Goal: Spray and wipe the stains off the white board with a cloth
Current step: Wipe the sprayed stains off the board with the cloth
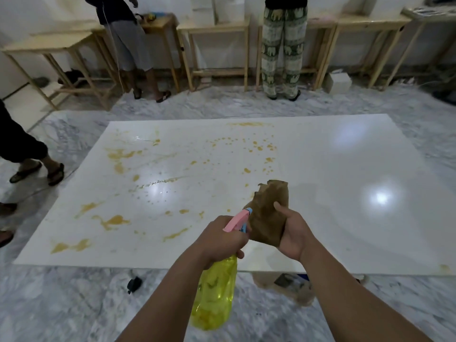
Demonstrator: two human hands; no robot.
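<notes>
A large white board point(320, 169) lies flat on the marble floor, with yellow-orange stains point(116, 220) spread over its left and middle parts. My left hand point(222, 236) grips the neck of a yellow spray bottle point(214, 294) with a pink trigger head point(238, 219), nozzle pointing toward the board. My right hand point(293, 234) holds a crumpled brown cloth point(269, 213) just right of the nozzle, above the board's near edge.
Wooden tables point(214, 28) line the far wall, where two people stand, one in grey shorts point(130, 43), one in patterned trousers point(283, 45). Another person's sandalled feet point(37, 170) are at the left. A small black object point(134, 283) lies on the floor near the board's front edge.
</notes>
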